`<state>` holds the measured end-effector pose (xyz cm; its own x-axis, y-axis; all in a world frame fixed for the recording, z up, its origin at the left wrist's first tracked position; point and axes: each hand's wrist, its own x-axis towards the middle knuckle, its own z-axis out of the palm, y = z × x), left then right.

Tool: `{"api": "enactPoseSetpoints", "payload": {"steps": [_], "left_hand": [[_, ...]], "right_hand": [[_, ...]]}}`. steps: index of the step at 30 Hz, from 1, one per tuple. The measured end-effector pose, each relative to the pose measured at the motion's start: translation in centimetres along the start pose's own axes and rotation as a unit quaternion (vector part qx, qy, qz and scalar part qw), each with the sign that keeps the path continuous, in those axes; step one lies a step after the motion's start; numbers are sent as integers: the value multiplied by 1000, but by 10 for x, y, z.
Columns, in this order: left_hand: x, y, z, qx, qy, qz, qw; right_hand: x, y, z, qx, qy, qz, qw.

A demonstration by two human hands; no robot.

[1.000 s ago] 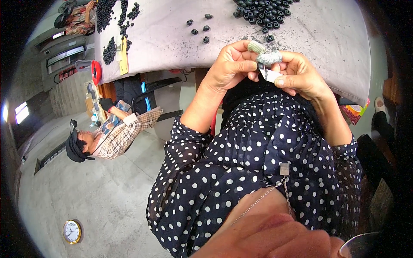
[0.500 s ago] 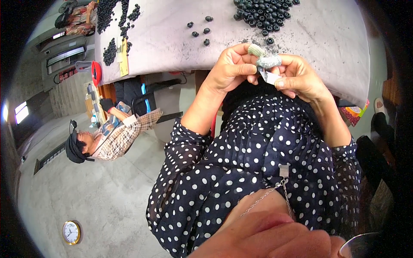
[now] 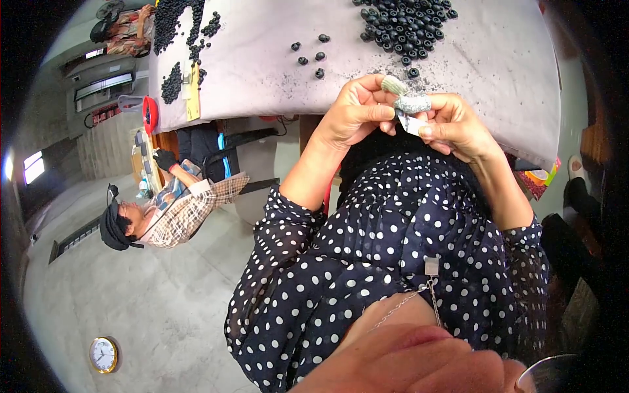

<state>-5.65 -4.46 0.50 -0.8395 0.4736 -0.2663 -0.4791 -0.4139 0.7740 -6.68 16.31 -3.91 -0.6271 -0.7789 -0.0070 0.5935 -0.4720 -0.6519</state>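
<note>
Above the near table edge, my left hand [image 3: 354,116] and my right hand [image 3: 458,128] are close together, both closed in a pinch. Between left thumb and forefinger is a small black part [image 3: 398,114], mostly covered by the fingers. My right thumb and fingers grip a small white flat piece [image 3: 411,124] with a dark tip or edge, its end against the black part. A ribbed pale-green cover [image 3: 394,84] wraps the left forefinger tip; a grey-white cover [image 3: 413,103] wraps the right one. Beyond lies a pile of round black rings [image 3: 403,29].
Several loose black pieces [image 3: 320,56] and dark crumbs lie on the grey tablecloth [image 3: 255,72]. At far left are more black heaps [image 3: 171,84], a yellow strip [image 3: 192,98] and a red bowl [image 3: 151,114]. A co-worker in a checked shirt [image 3: 177,219] sits at left.
The table and its pieces have shifted slightly right and down in the view. My hands keep the same grip, with the white piece a little more tilted against the black part.
</note>
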Motion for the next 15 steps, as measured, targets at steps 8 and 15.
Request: {"api": "enactPoseSetpoints", "payload": {"steps": [8, 15], "left_hand": [[-3, -3, 0, -21, -19, 11, 1000], [-5, -1, 0, 16, -8, 20, 1000]], "right_hand": [[0, 0, 5, -4, 8, 6, 1000], [0, 4, 3, 24, -13, 3, 1000]]}}
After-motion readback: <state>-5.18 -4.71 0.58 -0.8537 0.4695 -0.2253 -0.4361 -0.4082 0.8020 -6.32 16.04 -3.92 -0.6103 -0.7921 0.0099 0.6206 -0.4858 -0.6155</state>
